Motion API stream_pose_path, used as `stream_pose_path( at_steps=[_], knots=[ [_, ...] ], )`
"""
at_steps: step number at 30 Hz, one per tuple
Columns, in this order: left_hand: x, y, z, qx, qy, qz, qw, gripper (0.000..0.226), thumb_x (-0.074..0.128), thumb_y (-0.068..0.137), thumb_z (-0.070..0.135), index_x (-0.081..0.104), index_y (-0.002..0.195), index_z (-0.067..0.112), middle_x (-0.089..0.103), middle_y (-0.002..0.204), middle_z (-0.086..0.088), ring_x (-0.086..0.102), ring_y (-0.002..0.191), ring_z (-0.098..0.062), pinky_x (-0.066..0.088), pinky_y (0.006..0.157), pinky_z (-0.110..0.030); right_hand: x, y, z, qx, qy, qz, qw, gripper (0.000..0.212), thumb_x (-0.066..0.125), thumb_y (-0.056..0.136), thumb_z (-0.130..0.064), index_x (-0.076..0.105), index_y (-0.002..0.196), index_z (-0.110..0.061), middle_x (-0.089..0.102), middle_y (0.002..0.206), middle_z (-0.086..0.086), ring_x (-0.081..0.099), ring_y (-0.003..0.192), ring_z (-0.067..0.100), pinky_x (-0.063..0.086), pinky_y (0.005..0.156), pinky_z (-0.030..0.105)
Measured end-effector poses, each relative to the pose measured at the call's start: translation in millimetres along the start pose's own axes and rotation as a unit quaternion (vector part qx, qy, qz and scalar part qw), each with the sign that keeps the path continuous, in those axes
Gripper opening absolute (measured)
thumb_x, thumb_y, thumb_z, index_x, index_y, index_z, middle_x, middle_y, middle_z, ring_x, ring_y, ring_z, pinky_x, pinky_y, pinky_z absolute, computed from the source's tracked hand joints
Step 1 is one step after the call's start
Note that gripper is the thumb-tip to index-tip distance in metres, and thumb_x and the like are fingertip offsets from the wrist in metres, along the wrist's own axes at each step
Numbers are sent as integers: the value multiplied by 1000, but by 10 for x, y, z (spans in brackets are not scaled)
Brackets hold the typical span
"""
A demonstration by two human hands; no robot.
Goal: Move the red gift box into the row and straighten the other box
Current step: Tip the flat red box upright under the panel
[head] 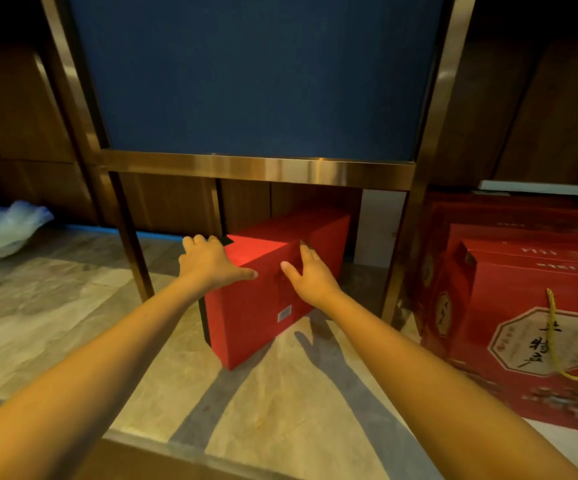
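Observation:
A plain red gift box point(256, 317) stands on the stone floor, turned at an angle, its far end reaching under the metal-framed blue panel. My left hand point(211, 263) lies on its top left edge, fingers curled over the far side and thumb on the front face. My right hand point(310, 275) rests flat on its right side face, fingers spread. At the right stands a row of red gift boxes point(522, 299) with an octagonal label and a yellow cord handle.
The blue panel's bronze metal frame point(256, 168) has legs at left point(131, 244) and right point(401, 258) of the box. A crumpled plastic bag point(3, 226) lies at far left. Dark wood wall behind. A raised stone edge runs along the bottom.

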State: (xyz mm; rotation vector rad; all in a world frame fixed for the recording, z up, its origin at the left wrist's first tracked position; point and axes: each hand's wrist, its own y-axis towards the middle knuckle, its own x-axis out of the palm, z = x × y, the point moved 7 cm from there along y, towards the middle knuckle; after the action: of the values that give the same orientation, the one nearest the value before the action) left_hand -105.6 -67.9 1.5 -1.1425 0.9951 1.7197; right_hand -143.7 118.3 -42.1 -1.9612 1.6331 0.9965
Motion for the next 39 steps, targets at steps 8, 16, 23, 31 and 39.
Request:
stream_pose_path(
  at_steps=[8,16,23,31,39],
  knots=[
    [-122,-472,214,16,68,-62,996,70,52,64,78,49,68,8,60,116,-16,44,119,-36,37,92,-38,223,-562,-56,-29,69,-76,994,69,42,95,-39,12,151,-11,13,160,8,17,147,20,16,117,29],
    [-250,-870,393,71,-41,-96,992,52,40,90,52,58,76,5,61,72,-9,62,77,-29,46,69,-33,-89,-931,78,32,217,-6,976,54,40,92,-46,56,129,-11,58,134,11,53,124,26,40,107,41],
    [-244,-666,539,111,-143,-55,982,38,46,93,31,65,108,2,69,110,-16,63,106,-31,50,89,-38,-505,-1113,-174,51,-51,-2,997,81,46,71,-74,50,126,-15,58,119,7,55,112,28,49,88,39],
    [-3,100,429,97,-168,-71,978,54,49,91,37,47,134,3,49,139,-19,45,130,-31,38,101,-35,-265,-1115,-475,104,-182,-34,977,125,39,65,-85,4,148,2,21,150,17,21,136,34,31,107,44],
    [187,587,412,52,-229,-124,964,62,45,93,42,44,136,-3,43,144,-22,42,132,-36,37,107,-39,-175,-1007,-558,118,-263,-64,956,115,46,70,-75,3,149,-3,16,151,15,16,137,35,28,107,48]
  ],
)
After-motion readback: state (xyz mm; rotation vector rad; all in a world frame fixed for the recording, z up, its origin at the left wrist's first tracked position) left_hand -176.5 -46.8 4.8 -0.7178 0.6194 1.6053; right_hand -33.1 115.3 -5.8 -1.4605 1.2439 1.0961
